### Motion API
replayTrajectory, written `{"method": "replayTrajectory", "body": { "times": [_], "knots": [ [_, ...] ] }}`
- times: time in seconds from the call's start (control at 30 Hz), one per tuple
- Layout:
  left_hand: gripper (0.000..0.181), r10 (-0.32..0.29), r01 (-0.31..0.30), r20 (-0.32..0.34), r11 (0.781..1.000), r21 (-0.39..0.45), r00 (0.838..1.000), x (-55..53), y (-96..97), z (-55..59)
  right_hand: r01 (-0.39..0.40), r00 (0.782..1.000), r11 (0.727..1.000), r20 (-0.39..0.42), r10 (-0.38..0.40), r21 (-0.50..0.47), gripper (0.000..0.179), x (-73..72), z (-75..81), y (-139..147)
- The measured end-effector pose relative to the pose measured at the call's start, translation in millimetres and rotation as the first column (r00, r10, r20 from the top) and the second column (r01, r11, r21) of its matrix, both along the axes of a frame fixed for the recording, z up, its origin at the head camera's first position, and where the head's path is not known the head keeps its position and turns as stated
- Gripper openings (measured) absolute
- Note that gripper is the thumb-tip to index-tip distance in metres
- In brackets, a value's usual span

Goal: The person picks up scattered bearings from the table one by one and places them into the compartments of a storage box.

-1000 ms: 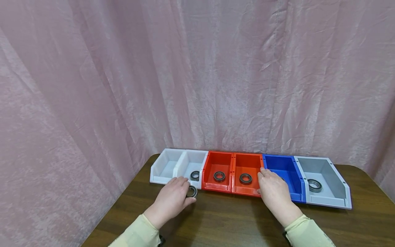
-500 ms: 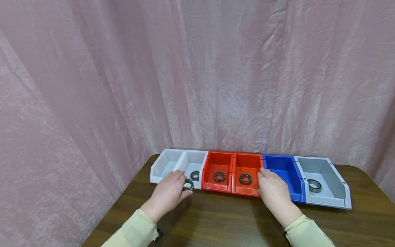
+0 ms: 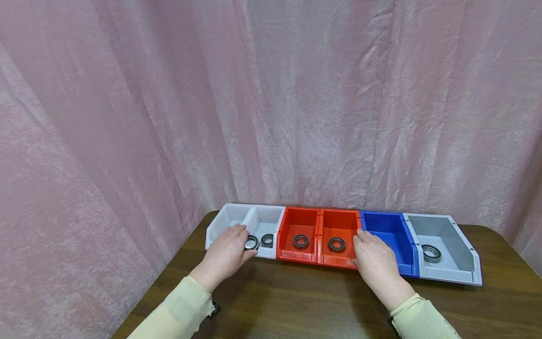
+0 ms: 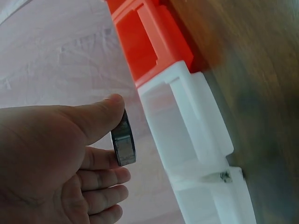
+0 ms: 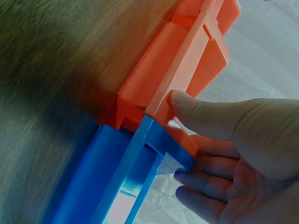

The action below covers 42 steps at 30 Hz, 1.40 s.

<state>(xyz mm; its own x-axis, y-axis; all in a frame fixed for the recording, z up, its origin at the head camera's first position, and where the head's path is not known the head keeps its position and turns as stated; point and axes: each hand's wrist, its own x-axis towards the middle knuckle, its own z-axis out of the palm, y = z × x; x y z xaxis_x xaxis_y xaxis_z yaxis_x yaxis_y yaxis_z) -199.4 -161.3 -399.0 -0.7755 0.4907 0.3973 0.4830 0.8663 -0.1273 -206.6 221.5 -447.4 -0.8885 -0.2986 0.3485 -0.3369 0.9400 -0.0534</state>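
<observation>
My left hand (image 3: 225, 252) pinches a ball bearing (image 3: 251, 242) between thumb and fingers. In the left wrist view this bearing (image 4: 123, 142) stands on edge at the thumb, above the white bins (image 4: 173, 126). The head view has it overlapping the divider side of the second white bin (image 3: 264, 214), where another bearing (image 3: 267, 240) lies. Over the join of the right red bin (image 3: 338, 219) and the blue bin (image 3: 383, 223) is my right hand (image 3: 376, 256). Its thumb (image 5: 196, 109) presses the red bin's side, with the fingers against the blue side, gripping the walls between.
Bins stand in a row along the table's back, before a pink curtain (image 3: 313, 117). One bearing (image 3: 300, 241) lies in the left red bin, another (image 3: 337, 245) in the right red one. The grey bin (image 3: 436, 230) holds a bearing (image 3: 431, 254). Brown wooden table (image 3: 305, 306) extends in front.
My left hand has moved left and farther back with its bearing, from in front of the second white bin to over the white bins. My right hand stays at the red and blue bins.
</observation>
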Motion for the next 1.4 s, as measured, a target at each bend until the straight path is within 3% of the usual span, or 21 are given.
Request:
{"method": "replayTrajectory", "body": {
  "times": [0.4,0.87,1.2,1.4],
  "knots": [
    [0.041,0.053,-0.054,-0.032,0.998,-0.011,0.998,-22.7,-10.6,1.2,-0.003,1.000,1.000,-0.011,0.003,-0.002,0.059,-1.0,-0.3,1],
    [0.045,0.110,-0.110,-0.005,0.994,0.014,0.994,-41.0,-23.0,-0.4,-0.002,1.000,1.000,-0.011,0.002,0.001,0.059,-1.9,0.4,1],
    [0.051,0.181,-0.181,0.004,0.983,-0.022,0.983,-53.9,-33.4,-2.8,-0.003,1.000,1.000,-0.025,0.003,-0.004,0.058,-1.3,-0.8,2],
    [0.058,0.249,-0.248,0.046,0.968,-0.025,0.967,-64.1,-41.0,-8.0,0.000,1.000,1.000,-0.030,0.000,-0.003,0.059,-1.0,-0.6,1]
  ]
}}
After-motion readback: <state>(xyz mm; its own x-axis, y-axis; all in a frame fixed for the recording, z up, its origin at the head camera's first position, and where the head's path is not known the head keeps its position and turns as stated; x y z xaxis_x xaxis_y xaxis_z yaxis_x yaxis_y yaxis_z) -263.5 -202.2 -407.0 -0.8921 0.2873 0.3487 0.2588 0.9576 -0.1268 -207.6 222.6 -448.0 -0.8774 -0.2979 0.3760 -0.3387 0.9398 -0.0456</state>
